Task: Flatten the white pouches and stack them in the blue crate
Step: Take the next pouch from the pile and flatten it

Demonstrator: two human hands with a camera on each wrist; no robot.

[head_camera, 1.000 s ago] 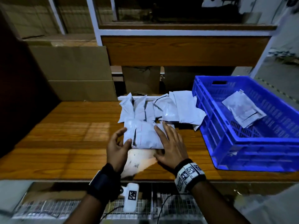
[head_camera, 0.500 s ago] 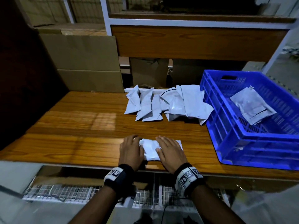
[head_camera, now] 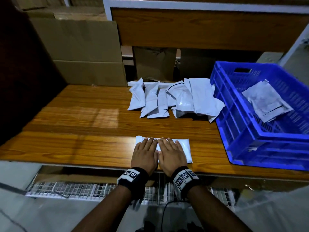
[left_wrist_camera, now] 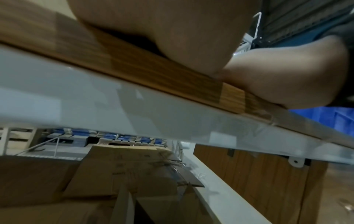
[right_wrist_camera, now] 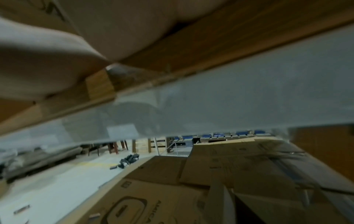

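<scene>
A white pouch (head_camera: 184,149) lies near the front edge of the wooden table (head_camera: 80,131). My left hand (head_camera: 145,152) and my right hand (head_camera: 170,153) lie side by side on it, palms down, fingers straight, pressing it flat. A pile of several white pouches (head_camera: 170,99) sits further back on the table. The blue crate (head_camera: 260,141) stands at the right with one flat pouch (head_camera: 265,101) inside. In both wrist views only the heel of each palm and the table's front edge show, the left hand (left_wrist_camera: 172,37) and the right hand (right_wrist_camera: 124,27) resting on the wood.
Cardboard boxes (head_camera: 80,52) stand behind the table at the left, under a wooden shelf panel (head_camera: 200,29). A wire mesh rack (head_camera: 70,190) runs below the table's front edge. The crate's left wall sits close to the pouch pile.
The pouch came down from in front of the pile to the table's front edge. Both hands moved from holding its sides to lying flat on top of it, spreading it wider.
</scene>
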